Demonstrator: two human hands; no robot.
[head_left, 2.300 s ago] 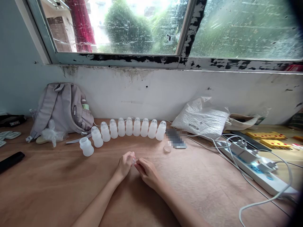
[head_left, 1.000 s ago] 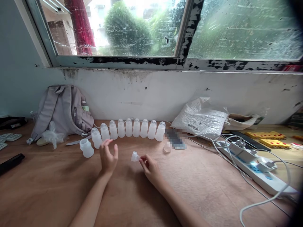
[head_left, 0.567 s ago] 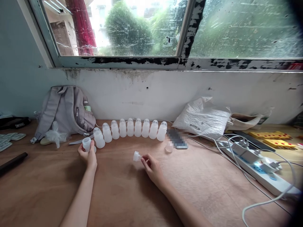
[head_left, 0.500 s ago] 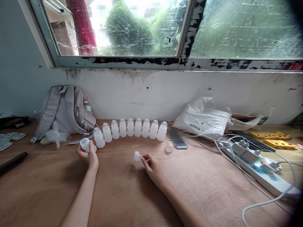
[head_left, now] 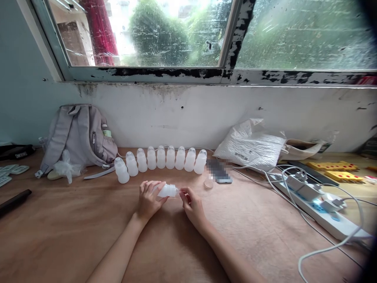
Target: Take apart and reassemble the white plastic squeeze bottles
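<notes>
My left hand (head_left: 150,199) is wrapped round a frosted white baby bottle (head_left: 165,191), which lies on its side with its mouth toward the right. My right hand (head_left: 191,200) pinches the tip of a clear bottle nipple (head_left: 177,191). The nipple's ring is up against the bottle's mouth; whether it is screwed on I cannot tell. Beyond my hands, a curved row of several similar bottles (head_left: 160,158) stands upright, each with a clear top.
A phone (head_left: 224,180) and a small round clear cap (head_left: 209,183) lie right of the row. Further right are a silvery plastic parcel (head_left: 250,147) and a white power strip (head_left: 332,220) with looping cables. A grey backpack (head_left: 81,135) leans at the back left.
My left hand has brought the bottle from the left to the middle and turned it sideways. The bottle's mouth now meets the nipple, which my right hand still pinches.
</notes>
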